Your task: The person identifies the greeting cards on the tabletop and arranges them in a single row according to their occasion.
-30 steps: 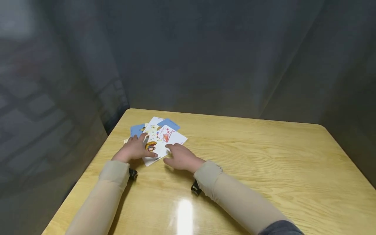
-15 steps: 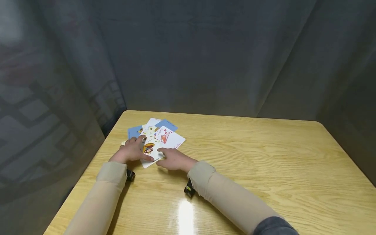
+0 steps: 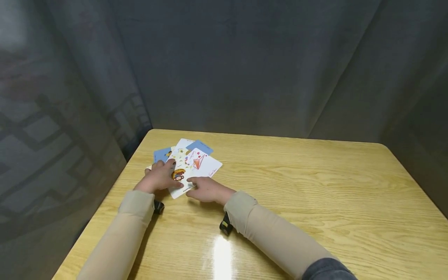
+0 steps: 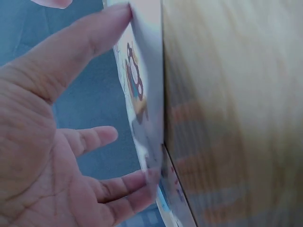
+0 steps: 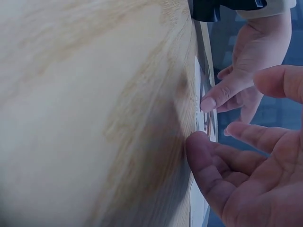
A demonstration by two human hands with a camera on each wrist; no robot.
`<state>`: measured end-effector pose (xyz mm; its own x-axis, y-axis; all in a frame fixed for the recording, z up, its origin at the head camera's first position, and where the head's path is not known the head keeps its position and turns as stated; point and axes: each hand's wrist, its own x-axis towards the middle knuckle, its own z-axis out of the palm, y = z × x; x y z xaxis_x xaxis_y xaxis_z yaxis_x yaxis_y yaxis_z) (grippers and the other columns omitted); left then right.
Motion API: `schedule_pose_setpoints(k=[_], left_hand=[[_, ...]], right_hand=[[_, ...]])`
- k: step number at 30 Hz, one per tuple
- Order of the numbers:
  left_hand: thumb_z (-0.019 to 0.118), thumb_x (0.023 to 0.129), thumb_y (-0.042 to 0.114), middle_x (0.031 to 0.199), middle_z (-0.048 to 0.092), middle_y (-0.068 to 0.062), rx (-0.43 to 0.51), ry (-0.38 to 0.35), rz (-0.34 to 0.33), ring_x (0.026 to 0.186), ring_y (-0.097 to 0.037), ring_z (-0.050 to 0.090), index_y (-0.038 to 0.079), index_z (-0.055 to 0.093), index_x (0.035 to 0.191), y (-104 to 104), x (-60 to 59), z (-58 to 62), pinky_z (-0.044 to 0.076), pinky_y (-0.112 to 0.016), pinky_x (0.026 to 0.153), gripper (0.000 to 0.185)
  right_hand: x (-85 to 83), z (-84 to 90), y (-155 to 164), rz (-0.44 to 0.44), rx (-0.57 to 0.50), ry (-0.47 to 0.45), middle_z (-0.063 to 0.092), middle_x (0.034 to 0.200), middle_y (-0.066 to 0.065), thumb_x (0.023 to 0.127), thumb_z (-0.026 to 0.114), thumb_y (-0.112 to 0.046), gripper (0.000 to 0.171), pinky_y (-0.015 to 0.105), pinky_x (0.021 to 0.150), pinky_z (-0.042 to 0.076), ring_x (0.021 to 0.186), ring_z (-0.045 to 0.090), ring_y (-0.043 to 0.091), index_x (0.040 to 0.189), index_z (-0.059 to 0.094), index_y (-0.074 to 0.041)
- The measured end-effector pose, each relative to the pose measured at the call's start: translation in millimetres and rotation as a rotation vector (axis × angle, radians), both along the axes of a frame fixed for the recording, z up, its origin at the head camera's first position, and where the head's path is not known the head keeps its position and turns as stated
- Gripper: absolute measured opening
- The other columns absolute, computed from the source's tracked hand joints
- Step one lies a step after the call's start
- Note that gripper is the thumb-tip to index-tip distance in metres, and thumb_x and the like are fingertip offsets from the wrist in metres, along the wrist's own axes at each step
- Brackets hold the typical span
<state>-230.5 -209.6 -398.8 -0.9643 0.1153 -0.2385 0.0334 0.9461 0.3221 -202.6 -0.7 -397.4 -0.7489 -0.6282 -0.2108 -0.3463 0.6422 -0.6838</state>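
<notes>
A loose spread of picture cards (image 3: 202, 163) lies at the far left of the wooden table (image 3: 297, 186); some are white with drawings and a few show blue backs (image 3: 200, 146). My left hand (image 3: 159, 177) rests flat on the left of the spread, fingers on a white card with a cartoon figure (image 3: 179, 175). In the left wrist view the thumb (image 4: 94, 38) touches that card's (image 4: 137, 90) edge. My right hand (image 3: 203, 189) lies beside it at the near edge of the cards, fingers relaxed, thumb (image 5: 201, 151) against the table by the card edge (image 5: 200, 90).
Dark grey curtains close in the table at the back and left. The table's left edge (image 3: 115, 186) runs close to the cards. Bare wood stretches to the right and front, with a light glare (image 3: 220, 256) near me.
My right hand has slid left and slightly nearer, up to the near edge of the cards beside my left thumb. The left hand has stayed on the cards.
</notes>
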Motion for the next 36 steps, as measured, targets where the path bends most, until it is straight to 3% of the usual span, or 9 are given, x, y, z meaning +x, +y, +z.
schedule_pose_setpoints(k=[3, 7, 11, 15, 21, 24, 27, 32, 36], left_hand=[[0.081, 0.088, 0.041, 0.143, 0.039, -0.038, 0.007, 0.032, 0.007, 0.132, -0.057, 0.034, -0.001, 0.033, 0.157, -2.0, 1.4, -0.5, 0.025, -0.073, 0.099, 0.094], [0.060, 0.102, 0.025, 0.141, 0.042, -0.037, 0.037, 0.111, 0.035, 0.130, -0.055, 0.037, -0.004, 0.039, 0.153, -6.9, 5.0, -0.4, 0.027, -0.072, 0.097, 0.063], [0.045, 0.100, 0.006, 0.122, 0.057, -0.032, 0.110, 0.235, 0.103, 0.114, -0.048, 0.052, -0.009, 0.052, 0.138, -13.2, 5.0, 2.4, 0.034, -0.067, 0.092, 0.042], [0.043, 0.098, 0.002, 0.104, 0.062, -0.025, 0.241, 0.303, 0.133, 0.093, -0.038, 0.057, -0.011, 0.061, 0.123, -19.5, 4.2, 5.8, 0.043, -0.055, 0.084, 0.034], [0.044, 0.102, 0.004, 0.110, 0.063, -0.026, 0.459, 0.297, 0.167, 0.094, -0.035, 0.058, -0.013, 0.062, 0.124, -22.0, 7.0, 11.8, 0.047, -0.042, 0.080, 0.033], [0.044, 0.105, 0.005, 0.113, 0.062, -0.026, 0.542, 0.283, 0.172, 0.097, -0.034, 0.058, -0.012, 0.060, 0.127, -17.8, 6.2, 16.8, 0.048, -0.038, 0.080, 0.032], [0.043, 0.108, 0.007, 0.116, 0.059, -0.024, 0.591, 0.266, 0.191, 0.100, -0.033, 0.055, -0.010, 0.060, 0.129, -12.5, 4.6, 21.0, 0.046, -0.037, 0.081, 0.032], [0.042, 0.109, 0.008, 0.117, 0.057, -0.022, 0.649, 0.265, 0.210, 0.102, -0.032, 0.051, -0.008, 0.060, 0.132, -7.1, 1.6, 24.7, 0.042, -0.037, 0.084, 0.034], [0.042, 0.109, 0.008, 0.115, 0.054, -0.020, 0.708, 0.268, 0.215, 0.101, -0.029, 0.047, -0.008, 0.058, 0.132, -5.5, 2.6, 25.6, 0.040, -0.035, 0.084, 0.033]], right_hand=[[0.1, -0.8, -0.3, 0.002, 0.000, -0.011, 0.058, 0.146, 0.012, 0.101, 0.061, -0.028, 0.058, 0.036, 0.109, 0.042, 0.131, 0.057, 0.027, 0.153, 0.048, -0.005], [1.7, -2.8, -0.6, 0.002, -0.006, -0.016, 0.062, 0.141, 0.012, 0.100, 0.062, -0.027, 0.057, 0.034, 0.107, 0.044, 0.127, 0.059, 0.024, 0.152, 0.050, -0.006], [1.9, -4.8, -0.7, -0.001, -0.010, 0.016, 0.064, 0.129, 0.013, 0.098, 0.065, -0.023, 0.054, 0.031, 0.101, 0.046, 0.112, 0.061, 0.020, 0.148, 0.054, -0.005], [-0.1, -7.2, -0.9, -0.058, -0.028, 0.042, 0.056, 0.115, 0.012, 0.094, 0.069, -0.018, 0.057, 0.032, 0.095, 0.046, 0.099, 0.053, 0.019, 0.146, 0.053, -0.002], [-2.7, -7.9, 4.2, -0.157, -0.032, 0.047, 0.057, 0.134, 0.022, 0.095, 0.066, -0.020, 0.070, 0.038, 0.107, 0.043, 0.122, 0.055, 0.030, 0.155, 0.039, 0.003], [-5.0, -6.9, 10.0, -0.208, -0.053, 0.044, 0.063, 0.120, 0.016, 0.098, 0.064, -0.019, 0.065, 0.037, 0.095, 0.049, 0.101, 0.065, 0.026, 0.154, 0.039, 0.004], [-6.9, -6.0, 16.3, -0.241, -0.085, 0.050, 0.061, 0.103, 0.008, 0.100, 0.063, -0.017, 0.054, 0.034, 0.082, 0.049, 0.079, 0.060, 0.019, 0.148, 0.049, 0.004], [-8.0, -6.9, 26.6, -0.270, -0.104, 0.118, 0.063, 0.100, 0.004, 0.101, 0.062, -0.019, 0.034, 0.033, 0.082, 0.049, 0.085, 0.057, 0.015, 0.129, 0.063, -0.001], [-8.7, -9.5, 34.6, -0.312, -0.140, 0.146, 0.061, 0.088, 0.001, 0.102, 0.062, -0.020, 0.017, 0.030, 0.070, 0.045, 0.070, 0.053, 0.014, 0.111, 0.065, -0.005]])
